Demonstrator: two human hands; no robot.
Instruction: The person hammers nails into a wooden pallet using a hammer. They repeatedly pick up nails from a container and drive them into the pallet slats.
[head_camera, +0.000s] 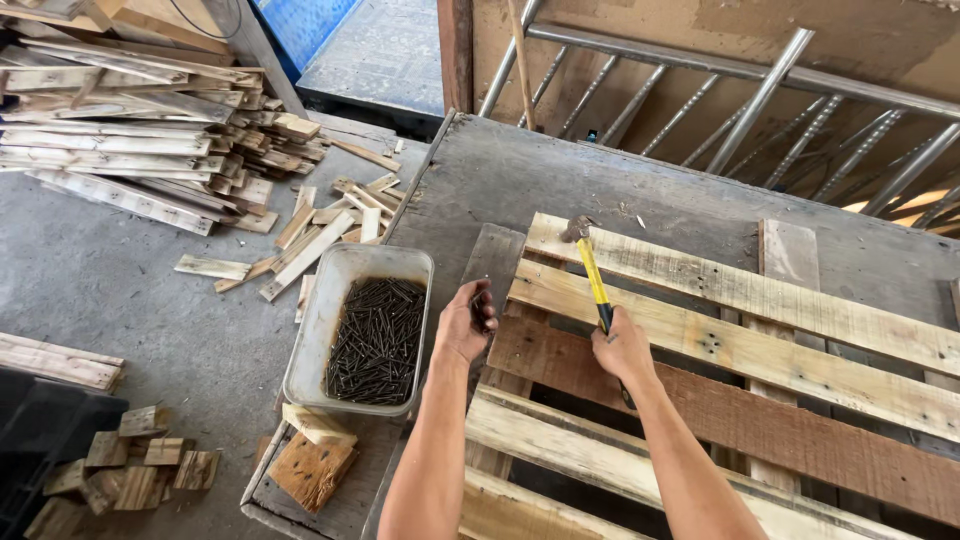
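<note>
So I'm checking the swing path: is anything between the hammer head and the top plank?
Nothing visible. The hammer in the right hand has its head over the bare top plank.

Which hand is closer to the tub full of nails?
The left hand. It hovers just right of the nail tub, fingers curled around a few nails. The right hand is farther right, over the pallet, gripping the yellow-handled hammer.
</note>
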